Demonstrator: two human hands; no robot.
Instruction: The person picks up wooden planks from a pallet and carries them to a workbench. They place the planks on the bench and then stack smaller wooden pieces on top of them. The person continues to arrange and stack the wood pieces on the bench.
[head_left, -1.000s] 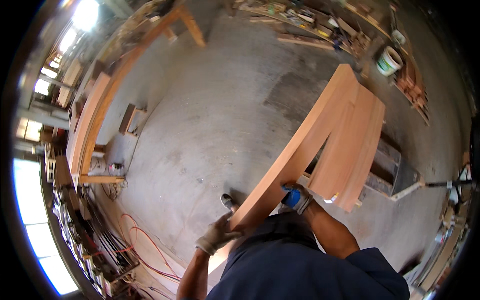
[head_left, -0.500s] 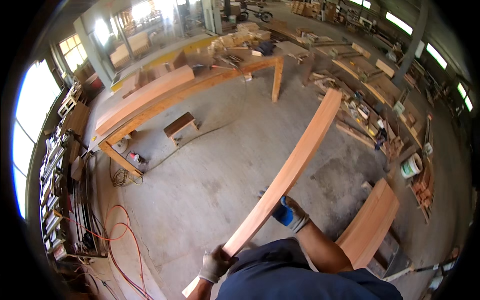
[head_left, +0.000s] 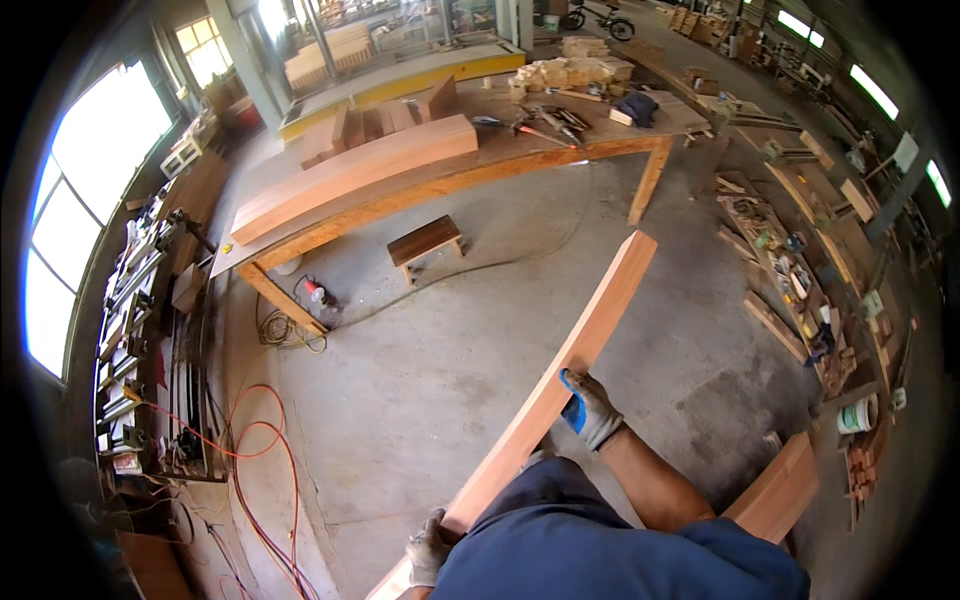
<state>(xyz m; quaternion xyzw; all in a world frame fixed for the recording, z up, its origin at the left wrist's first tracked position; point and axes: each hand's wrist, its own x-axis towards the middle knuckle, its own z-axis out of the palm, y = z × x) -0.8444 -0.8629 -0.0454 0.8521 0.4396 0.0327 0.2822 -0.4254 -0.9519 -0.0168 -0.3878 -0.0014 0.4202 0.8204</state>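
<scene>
A long reddish wooden beam [head_left: 540,412] slants across in front of my body, its far end up and to the right. My right hand [head_left: 594,412], in a grey glove with a blue palm, grips it from the right side near the middle. The thumb shows against the beam; the other fingers are hidden beneath. Lower down, my gloved left hand [head_left: 428,550] closes round the near part by my left hip. The near end runs out past the lower edge.
A long wooden workbench [head_left: 430,180] at the far left bears another thick beam [head_left: 360,172], wood blocks and tools. Under and before it are a small stool [head_left: 424,241], cables and a power tool [head_left: 316,292]. An orange hose [head_left: 292,480] lies left; timber [head_left: 785,488] stands right.
My view has turned, so the bench sits farther right. The held beam has swung with me, its far end lower in view, and stays in both hands.
</scene>
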